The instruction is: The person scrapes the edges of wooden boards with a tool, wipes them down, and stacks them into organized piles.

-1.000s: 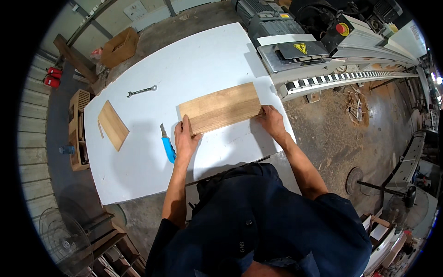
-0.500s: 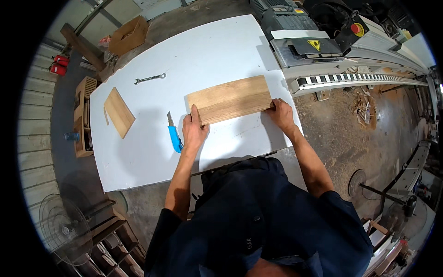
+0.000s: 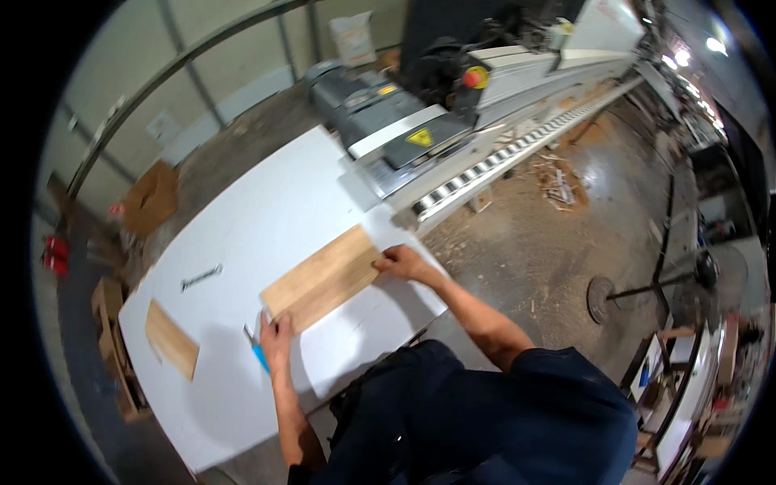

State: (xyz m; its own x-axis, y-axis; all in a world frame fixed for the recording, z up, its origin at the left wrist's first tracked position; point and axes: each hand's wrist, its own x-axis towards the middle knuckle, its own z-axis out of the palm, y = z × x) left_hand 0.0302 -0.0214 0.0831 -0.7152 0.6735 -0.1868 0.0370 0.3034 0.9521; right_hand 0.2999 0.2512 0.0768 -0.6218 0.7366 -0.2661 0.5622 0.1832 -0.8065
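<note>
A rectangular wooden board (image 3: 322, 276) with visible grain is between my two hands, over the white table (image 3: 242, 230). My left hand (image 3: 276, 339) grips its near left corner, and my right hand (image 3: 402, 263) pinches its right end. Partly hidden beside my left hand lies a blue-handled knife (image 3: 259, 356). Farther left a wrench (image 3: 201, 277) rests on the table. A smaller wooden piece with a slanted end (image 3: 172, 339) lies near the left edge, with a thin strip of wood (image 3: 154, 351) along its side.
Beyond the table's right side stands a grey machine (image 3: 404, 133) with a red stop button (image 3: 474, 78) and a long toothed track (image 3: 501, 162). Wood scraps (image 3: 559, 184) lie on the floor there. A cardboard box (image 3: 151, 198) stands past the far left edge. At right is a round-based stand (image 3: 602, 301).
My view has swung to the right, so the table and machine sit farther left and look tilted. Both hands still hold the board.
</note>
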